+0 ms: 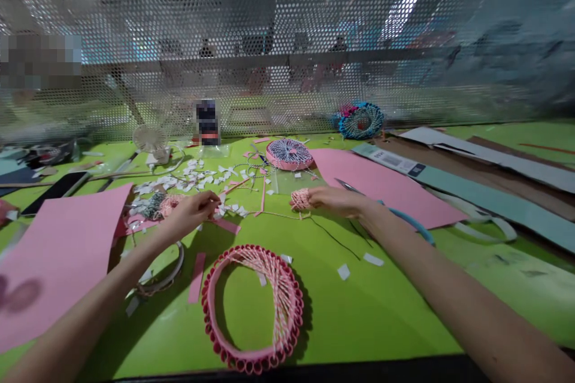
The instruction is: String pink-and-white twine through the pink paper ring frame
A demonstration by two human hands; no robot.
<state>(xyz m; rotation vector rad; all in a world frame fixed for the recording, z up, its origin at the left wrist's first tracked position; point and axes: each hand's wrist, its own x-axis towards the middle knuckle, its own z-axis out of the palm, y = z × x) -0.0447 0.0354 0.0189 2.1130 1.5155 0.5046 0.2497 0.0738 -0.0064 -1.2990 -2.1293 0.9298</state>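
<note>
My right hand [330, 200] is closed on a small wound bundle of pink cord [300, 199] above the green table. A thin pale strand [274, 213] runs leftward from the bundle towards my left hand [204, 204]. The fingers of my left hand are pinched together, apparently on that strand; its end is hidden by the fingers and paper scraps. Nearer to me lies a pink ring [208, 305] edged with rolled paper loops, with pink-white cord strung across its right side. Balls of grey [153, 206] and pink yarn [171, 206] lie beside my left wrist.
Scissors with blue handles [413, 222] lie partly behind my right forearm. Pink sheets [67, 251] flank the work area, with white scraps [202, 176] between. Finished rings, one pink [287, 163], one blue [344, 125], stand near a perforated screen [269, 24]. A small fan [150, 139] stands left.
</note>
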